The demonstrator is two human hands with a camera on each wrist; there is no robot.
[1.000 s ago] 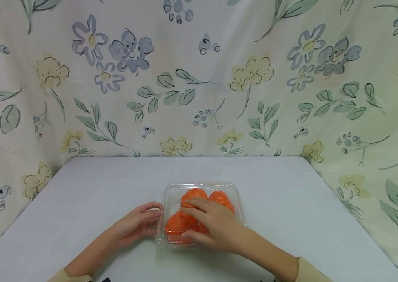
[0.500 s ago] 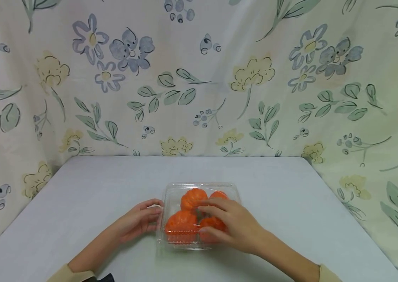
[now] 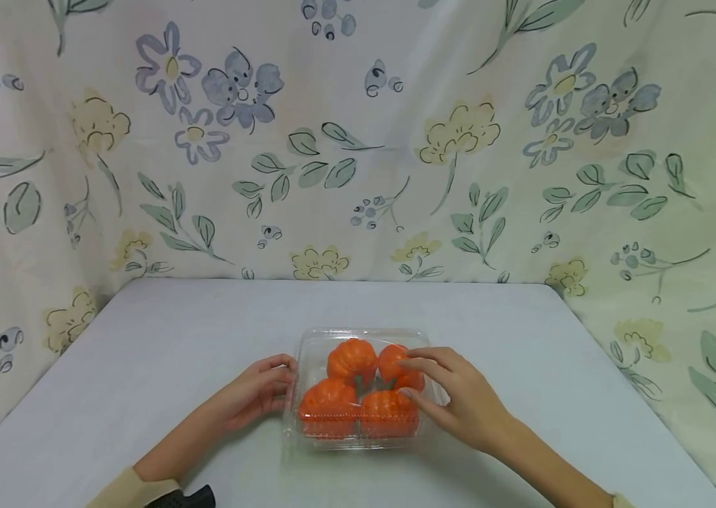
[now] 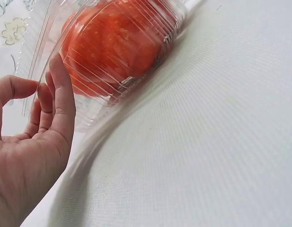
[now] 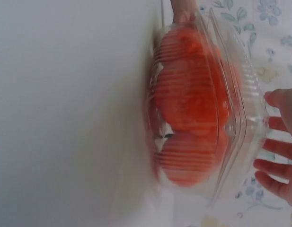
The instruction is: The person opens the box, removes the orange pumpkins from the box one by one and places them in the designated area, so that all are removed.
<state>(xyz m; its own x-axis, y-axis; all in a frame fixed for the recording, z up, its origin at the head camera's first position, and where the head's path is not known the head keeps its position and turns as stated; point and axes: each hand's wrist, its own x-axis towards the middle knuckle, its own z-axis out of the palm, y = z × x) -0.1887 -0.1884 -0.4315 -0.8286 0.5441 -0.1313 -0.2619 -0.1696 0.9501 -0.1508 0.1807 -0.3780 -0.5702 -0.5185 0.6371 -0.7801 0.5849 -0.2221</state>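
On the white table sits a clear plastic clamshell box point(image 3: 316, 349) with several small orange pumpkins point(image 3: 353, 361) inside, some with green stems showing. At its left side my left hand point(image 3: 260, 395) pinches the rim between thumb and fingers, seen closely with the left hand point(image 4: 34, 146) in the left wrist view. My right hand point(image 3: 465, 398) hovers over or touches the box's right side, fingers loosely bent and spread. In the right wrist view the right hand point(image 5: 283, 146) is beside the clear lid point(image 5: 252, 118), which lies over the pumpkins.
The white tabletop point(image 3: 205, 331) extends around the box on all sides. A floral curtain point(image 3: 358, 162) hangs behind the table and along both sides. A black wrist device point(image 3: 183, 497) shows at the left sleeve.
My right hand has moved from over the middle of the box to its right side, uncovering the pumpkins. The left hand and the box have stayed in place.
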